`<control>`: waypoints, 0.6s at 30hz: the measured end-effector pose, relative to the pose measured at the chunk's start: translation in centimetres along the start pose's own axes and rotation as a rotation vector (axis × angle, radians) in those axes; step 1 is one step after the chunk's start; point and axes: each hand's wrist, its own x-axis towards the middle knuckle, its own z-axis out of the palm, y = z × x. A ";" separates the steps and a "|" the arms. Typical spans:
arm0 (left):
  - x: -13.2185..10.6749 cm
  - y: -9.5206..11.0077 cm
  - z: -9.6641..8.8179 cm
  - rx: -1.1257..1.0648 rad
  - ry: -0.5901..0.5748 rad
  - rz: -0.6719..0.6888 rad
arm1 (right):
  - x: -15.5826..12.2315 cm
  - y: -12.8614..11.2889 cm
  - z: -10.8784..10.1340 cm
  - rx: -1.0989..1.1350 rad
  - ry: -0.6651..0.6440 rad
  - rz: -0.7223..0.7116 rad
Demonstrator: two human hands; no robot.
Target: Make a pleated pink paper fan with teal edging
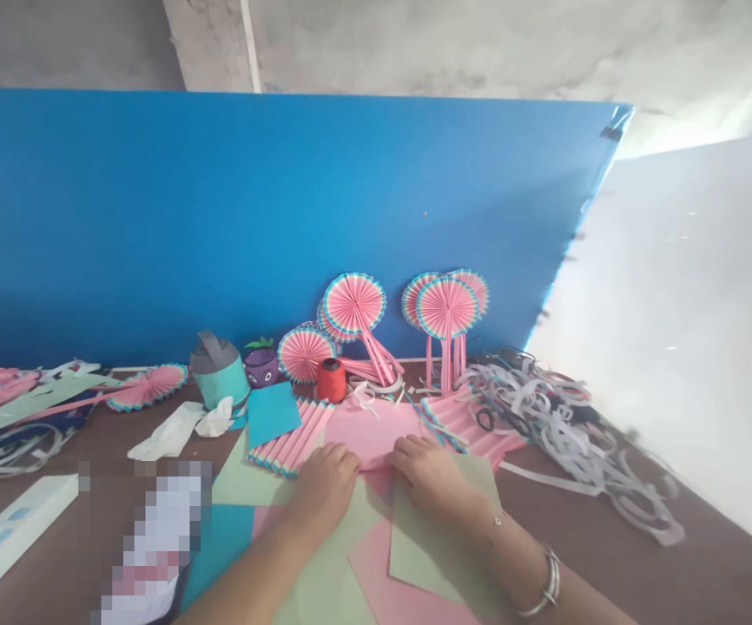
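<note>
Head: left hand (325,488), right hand (429,476) at pink paper (372,432); phone screen (151,547) illegible

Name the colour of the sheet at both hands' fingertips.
Pink; the sheet at the left hand and right hand shows best in the head view.

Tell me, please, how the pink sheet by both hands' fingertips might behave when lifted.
The pink sheet is probably light and floppy, as it looks like thin paper. It would likely crease readily, judging by the similar-coloured pleated paper beside it.
</note>
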 end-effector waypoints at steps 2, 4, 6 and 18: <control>0.0 -0.3 -0.2 -0.041 -0.014 -0.009 | -0.1 0.2 -0.3 0.043 -0.010 0.056; -0.1 -0.5 -0.2 -0.081 -0.012 -0.020 | -0.1 0.6 -0.3 0.094 -0.002 0.110; -0.1 -0.8 -0.2 -0.127 0.004 -0.031 | -0.1 1.1 -0.2 0.173 0.016 0.132; 0.3 -1.7 0.5 -0.339 0.116 -0.180 | 0.2 2.7 0.9 0.449 0.148 0.164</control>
